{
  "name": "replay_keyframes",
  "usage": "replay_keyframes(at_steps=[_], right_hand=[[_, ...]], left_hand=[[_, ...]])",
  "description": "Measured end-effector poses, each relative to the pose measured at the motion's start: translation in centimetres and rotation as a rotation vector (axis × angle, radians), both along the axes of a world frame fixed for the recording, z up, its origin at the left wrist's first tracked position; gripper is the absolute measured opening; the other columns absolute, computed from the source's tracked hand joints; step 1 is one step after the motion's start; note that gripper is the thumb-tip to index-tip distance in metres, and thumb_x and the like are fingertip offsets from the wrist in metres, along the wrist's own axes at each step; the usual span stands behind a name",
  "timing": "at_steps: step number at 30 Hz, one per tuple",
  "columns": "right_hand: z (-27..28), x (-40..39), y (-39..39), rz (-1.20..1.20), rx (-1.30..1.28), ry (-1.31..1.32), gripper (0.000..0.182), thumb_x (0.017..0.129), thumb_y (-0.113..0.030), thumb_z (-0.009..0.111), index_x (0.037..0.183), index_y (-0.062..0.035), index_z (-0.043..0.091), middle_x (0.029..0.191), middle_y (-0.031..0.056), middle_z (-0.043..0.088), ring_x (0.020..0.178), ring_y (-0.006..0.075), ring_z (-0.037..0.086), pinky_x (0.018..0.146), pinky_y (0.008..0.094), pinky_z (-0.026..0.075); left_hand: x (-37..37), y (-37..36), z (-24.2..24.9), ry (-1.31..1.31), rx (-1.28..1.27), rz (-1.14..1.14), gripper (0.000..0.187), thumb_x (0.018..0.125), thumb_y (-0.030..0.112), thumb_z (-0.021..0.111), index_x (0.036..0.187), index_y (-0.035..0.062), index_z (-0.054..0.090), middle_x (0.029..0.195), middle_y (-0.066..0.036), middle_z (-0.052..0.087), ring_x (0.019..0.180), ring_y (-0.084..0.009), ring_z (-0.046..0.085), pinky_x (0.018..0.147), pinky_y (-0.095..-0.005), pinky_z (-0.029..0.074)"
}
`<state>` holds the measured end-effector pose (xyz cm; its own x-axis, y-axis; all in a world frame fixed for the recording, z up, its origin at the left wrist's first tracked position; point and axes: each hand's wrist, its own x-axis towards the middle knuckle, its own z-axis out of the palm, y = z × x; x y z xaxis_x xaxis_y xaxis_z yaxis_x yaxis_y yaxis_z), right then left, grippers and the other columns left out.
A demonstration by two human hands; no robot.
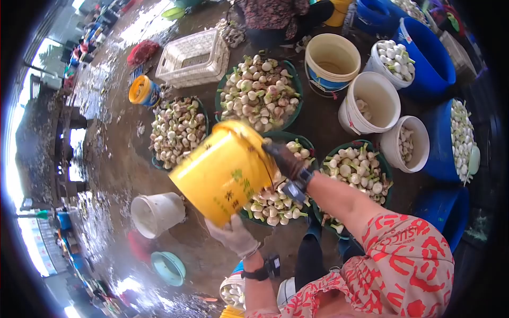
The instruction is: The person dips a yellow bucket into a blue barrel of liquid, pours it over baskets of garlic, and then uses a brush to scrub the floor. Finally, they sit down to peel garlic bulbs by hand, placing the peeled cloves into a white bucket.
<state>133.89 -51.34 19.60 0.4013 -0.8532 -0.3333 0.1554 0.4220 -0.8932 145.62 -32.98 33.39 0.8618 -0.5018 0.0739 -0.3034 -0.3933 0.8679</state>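
Observation:
A yellow bucket (222, 172) with green and dark lettering is held tilted in the air between my two hands. Its inside is turned away, so what it contains is hidden. My left hand (233, 237), in a pale glove, grips the lower edge of the bucket near its base. At the other end, my right hand (283, 160), in a dark glove, is closed on the rim and handle side. Below and partly behind the bucket is a green basin of garlic bulbs (273, 206).
More garlic fills basins at the left (177, 132), back (260, 93) and right (358, 172). White buckets (369, 103) and blue barrels (424, 58) stand to the right. A white crate (193, 58), a white bucket (157, 214) and a turquoise basin (168, 268) lie left. Another person (273, 18) sits at the back.

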Motion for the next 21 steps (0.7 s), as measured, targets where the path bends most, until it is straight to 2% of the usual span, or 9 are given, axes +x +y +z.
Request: replay_keyframes(at_steps=[1,4,9,11,12,15,17,18,21], right_hand=[[1.0,-1.4,2.0,-0.013,0.190,0.009,0.037,0.089,-0.034,0.056,0.101,0.0007,0.062,0.094,0.0057,0.063,0.085,0.0119,0.055,0.078,0.0273,0.044],[4.2,-8.5,6.1,-0.078,0.201,0.160,0.037,0.082,-0.040,0.065,0.088,-0.0038,0.062,0.076,0.0009,0.059,0.069,0.0086,0.052,0.060,0.0270,0.044],[8.7,-18.1,12.8,-0.284,0.132,0.240,0.037,0.087,-0.035,0.056,0.102,-0.0023,0.062,0.090,0.0086,0.066,0.080,0.0167,0.060,0.074,0.0327,0.047],[2.7,-30.5,10.2,-0.299,0.184,0.110,0.038,0.088,-0.035,0.057,0.109,-0.0033,0.059,0.096,0.0068,0.064,0.085,0.0146,0.058,0.077,0.0313,0.046],[2.7,-32.7,10.3,-0.270,0.192,0.038,0.042,0.088,-0.034,0.058,0.117,-0.0043,0.056,0.102,0.0050,0.063,0.091,0.0125,0.055,0.079,0.0299,0.045],[10.5,-42.5,12.2,-0.253,0.160,0.454,0.038,0.087,-0.035,0.058,0.112,-0.0060,0.058,0.100,0.0100,0.064,0.088,0.0188,0.059,0.078,0.0344,0.045],[9.6,-46.5,15.2,-0.594,-0.152,0.391,0.036,0.087,-0.037,0.056,0.104,-0.0060,0.060,0.095,0.0141,0.064,0.083,0.0242,0.060,0.074,0.0378,0.045],[8.4,-53.3,14.3,-0.537,-0.086,0.514,0.031,0.084,-0.028,0.057,0.108,-0.0084,0.059,0.099,0.0151,0.064,0.091,0.0306,0.060,0.078,0.0396,0.045],[6.5,-62.1,19.0,-0.624,-0.091,0.728,0.032,0.083,-0.025,0.057,0.109,-0.0074,0.059,0.102,0.0157,0.063,0.093,0.0327,0.059,0.081,0.0395,0.044]], left_hand=[[-0.2,1.7,-0.4,0.037,0.025,-0.014,0.065,0.077,0.017,0.060,0.131,-0.0063,0.033,0.126,-0.022,0.041,0.117,-0.0312,0.040,0.096,-0.0403,0.035],[-3.0,5.8,-4.4,0.362,-0.007,-0.012,0.055,0.079,0.013,0.056,0.127,-0.0068,0.038,0.125,-0.019,0.042,0.112,-0.0283,0.045,0.094,-0.0401,0.038],[-7.4,8.3,-4.8,0.746,-0.011,-0.331,0.036,0.084,0.009,0.052,0.118,0.0026,0.045,0.102,-0.009,0.057,0.082,-0.0183,0.060,0.053,-0.0251,0.047],[-18.3,4.7,-7.1,0.665,0.267,-0.317,0.027,0.084,0.009,0.052,0.110,0.0054,0.047,0.097,-0.005,0.057,0.079,-0.0149,0.059,0.052,-0.0241,0.044],[-20.4,4.1,-5.9,0.715,0.170,-0.337,0.044,0.080,0.011,0.053,0.121,-0.0003,0.041,0.089,-0.008,0.054,0.060,-0.0115,0.049,0.044,-0.0218,0.033],[-25.1,3.4,-2.9,0.797,0.234,-0.609,0.034,0.082,0.014,0.056,0.112,0.0021,0.045,0.085,-0.005,0.053,0.065,-0.0132,0.051,0.049,-0.0247,0.038],[-27.4,3.7,-0.8,0.730,0.340,-0.689,0.029,0.083,0.016,0.057,0.107,0.0033,0.047,0.083,-0.004,0.052,0.066,-0.0140,0.052,0.052,-0.0265,0.040],[-31.2,1.3,-6.2,0.646,0.389,-0.672,0.025,0.084,0.018,0.057,0.103,0.0045,0.049,0.080,-0.003,0.052,0.067,-0.0148,0.052,0.055,-0.0282,0.042],[-28.8,1.7,-9.4,0.743,0.524,-0.556,0.014,0.085,0.018,0.055,0.094,0.0079,0.052,0.079,-0.001,0.053,0.068,-0.0162,0.052,0.059,-0.0299,0.044]])
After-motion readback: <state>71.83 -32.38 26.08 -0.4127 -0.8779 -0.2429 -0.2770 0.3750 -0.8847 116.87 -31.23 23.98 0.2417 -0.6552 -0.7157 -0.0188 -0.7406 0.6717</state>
